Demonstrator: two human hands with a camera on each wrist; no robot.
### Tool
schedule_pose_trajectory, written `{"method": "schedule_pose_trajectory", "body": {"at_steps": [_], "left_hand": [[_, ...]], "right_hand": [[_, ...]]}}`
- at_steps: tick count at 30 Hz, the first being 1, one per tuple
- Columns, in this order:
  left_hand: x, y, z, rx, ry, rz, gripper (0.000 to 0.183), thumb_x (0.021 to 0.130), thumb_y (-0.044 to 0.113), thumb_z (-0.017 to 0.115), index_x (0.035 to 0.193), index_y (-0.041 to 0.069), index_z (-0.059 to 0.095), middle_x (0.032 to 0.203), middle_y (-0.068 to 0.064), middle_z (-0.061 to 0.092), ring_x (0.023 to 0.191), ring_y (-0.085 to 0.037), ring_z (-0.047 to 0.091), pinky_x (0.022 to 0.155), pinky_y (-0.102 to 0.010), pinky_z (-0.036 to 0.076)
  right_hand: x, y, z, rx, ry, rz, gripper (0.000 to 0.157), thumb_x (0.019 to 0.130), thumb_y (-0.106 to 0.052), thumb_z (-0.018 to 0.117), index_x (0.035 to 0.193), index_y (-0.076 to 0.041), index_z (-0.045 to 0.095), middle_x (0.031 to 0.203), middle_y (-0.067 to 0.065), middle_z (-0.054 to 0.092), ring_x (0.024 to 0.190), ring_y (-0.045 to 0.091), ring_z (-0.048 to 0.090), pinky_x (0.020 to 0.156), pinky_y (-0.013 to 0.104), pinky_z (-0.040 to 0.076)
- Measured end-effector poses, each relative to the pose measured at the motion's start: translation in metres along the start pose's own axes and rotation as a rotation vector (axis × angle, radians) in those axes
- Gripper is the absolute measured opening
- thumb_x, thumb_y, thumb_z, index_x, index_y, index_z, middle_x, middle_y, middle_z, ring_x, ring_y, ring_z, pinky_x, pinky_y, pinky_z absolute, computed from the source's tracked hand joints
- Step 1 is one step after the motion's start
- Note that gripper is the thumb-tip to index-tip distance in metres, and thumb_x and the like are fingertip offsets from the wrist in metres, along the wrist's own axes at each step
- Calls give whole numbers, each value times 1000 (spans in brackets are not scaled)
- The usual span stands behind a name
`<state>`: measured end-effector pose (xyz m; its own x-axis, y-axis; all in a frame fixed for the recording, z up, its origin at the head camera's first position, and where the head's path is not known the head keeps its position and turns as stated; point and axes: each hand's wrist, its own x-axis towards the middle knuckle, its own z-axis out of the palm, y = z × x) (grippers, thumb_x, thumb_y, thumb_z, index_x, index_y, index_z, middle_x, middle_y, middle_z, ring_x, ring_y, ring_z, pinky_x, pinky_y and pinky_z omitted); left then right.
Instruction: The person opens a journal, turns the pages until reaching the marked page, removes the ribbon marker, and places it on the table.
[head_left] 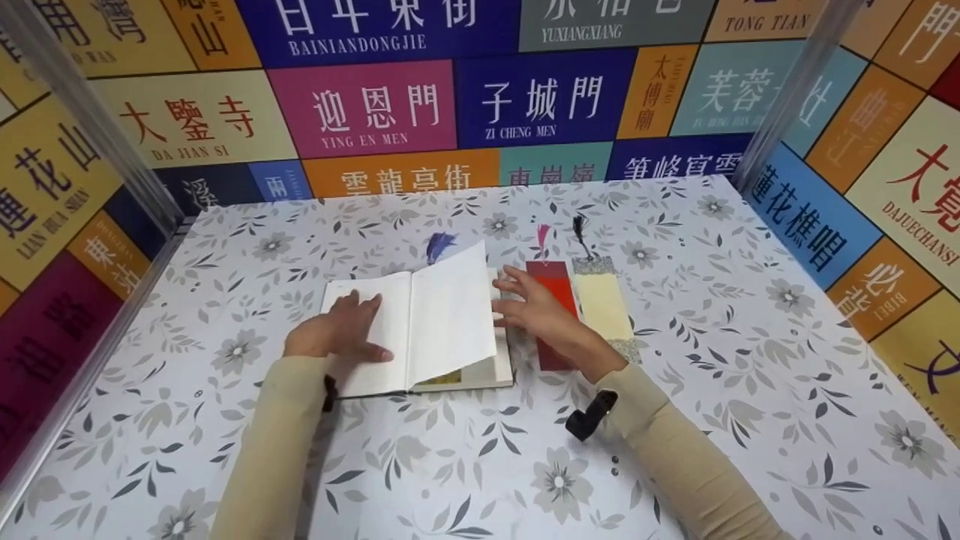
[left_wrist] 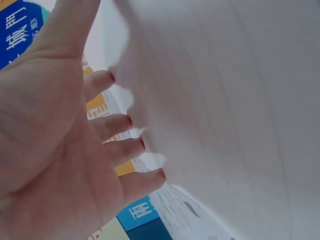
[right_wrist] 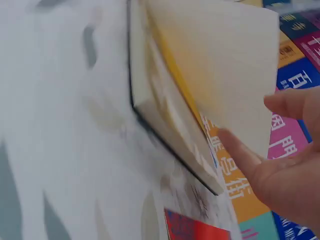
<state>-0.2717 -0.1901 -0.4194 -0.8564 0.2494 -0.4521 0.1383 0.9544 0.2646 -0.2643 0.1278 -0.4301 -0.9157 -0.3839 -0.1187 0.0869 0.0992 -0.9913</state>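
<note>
An open book (head_left: pixel 394 304) with blank-looking white pages lies on the table. My left hand (head_left: pixel 330 330) rests on its left page, fingers spread; the left wrist view shows the fingertips touching the paper. A raised page (head_left: pixel 454 322) stands partly turned up from the right side. Beside its free edge is my right hand (head_left: pixel 547 311), thumb and fingers apart. In the right wrist view a fingertip is close to the page, but contact is unclear. Something yellow (right_wrist: pixel 175 70) shows between the pages. A blue-purple tassel (head_left: pixel 440 245) sticks out beyond the book's top edge.
Right of the book lie a red bookmark (head_left: pixel 551 285) with a pink tassel and a cream bookmark (head_left: pixel 602 307) with a black tassel. The table (head_left: pixel 450 465) has a leaf-and-flower cover. Panels with Chinese lettering (head_left: pixel 360 105) enclose its back and sides.
</note>
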Motion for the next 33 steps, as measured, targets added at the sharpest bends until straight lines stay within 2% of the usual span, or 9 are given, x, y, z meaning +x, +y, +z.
{"method": "schedule_pose_trajectory", "body": {"at_steps": [2,5,7,10,16,22,27,30,33], "left_hand": [[1,0,0,-1,-1,-6,105,86,53,72,162,11,13,167,-28,4,155,-46,5,122,-65,18],[1,0,1,2,-8,-22,105,87,54,71,162,12,12,167,-28,3,155,-47,5,121,-66,19],[1,0,2,-5,-8,-36,105,86,54,71,162,12,12,167,-28,2,154,-47,5,121,-67,19],[1,0,2,-10,-6,-35,105,86,54,72,162,12,12,167,-28,2,155,-47,4,121,-67,19],[1,-4,2,-25,20,14,106,85,53,73,161,9,14,166,-29,4,155,-47,5,123,-64,17],[2,-8,6,-6,59,41,106,85,54,72,160,2,18,163,-35,6,153,-50,9,121,-65,23],[-4,-8,6,-29,91,47,99,86,51,72,157,0,26,162,-34,18,152,-48,19,121,-61,26],[-9,-10,7,-109,140,70,84,91,43,71,152,-3,36,158,-33,31,148,-47,29,121,-58,29],[-16,-14,7,-202,204,89,67,98,35,63,146,-6,44,152,-32,41,144,-46,37,120,-55,31]], "right_hand": [[1,-1,0,129,13,41,70,100,-9,52,160,-5,16,158,21,38,122,29,63,101,42,55],[4,-1,1,223,26,92,64,102,-15,52,158,-4,23,151,23,46,114,25,67,97,39,58],[6,0,2,235,46,122,63,102,-19,54,156,-4,28,148,22,49,111,24,67,96,38,58],[8,1,6,219,86,163,62,100,-16,58,154,-2,32,145,20,52,109,23,67,97,40,57],[12,-2,16,179,130,209,59,95,-6,59,150,-1,40,132,16,64,98,17,69,92,38,59],[17,-10,25,183,121,193,47,96,-5,56,142,2,50,116,10,68,92,16,68,83,33,59],[20,-18,32,174,104,153,40,99,-12,57,137,0,56,113,8,70,92,17,69,81,33,60],[20,-20,37,185,38,107,38,104,-21,53,136,-2,57,113,7,69,96,18,69,79,32,61],[19,-21,41,177,-84,43,43,107,-31,46,140,-4,55,128,13,66,111,22,67,84,34,62]]}}
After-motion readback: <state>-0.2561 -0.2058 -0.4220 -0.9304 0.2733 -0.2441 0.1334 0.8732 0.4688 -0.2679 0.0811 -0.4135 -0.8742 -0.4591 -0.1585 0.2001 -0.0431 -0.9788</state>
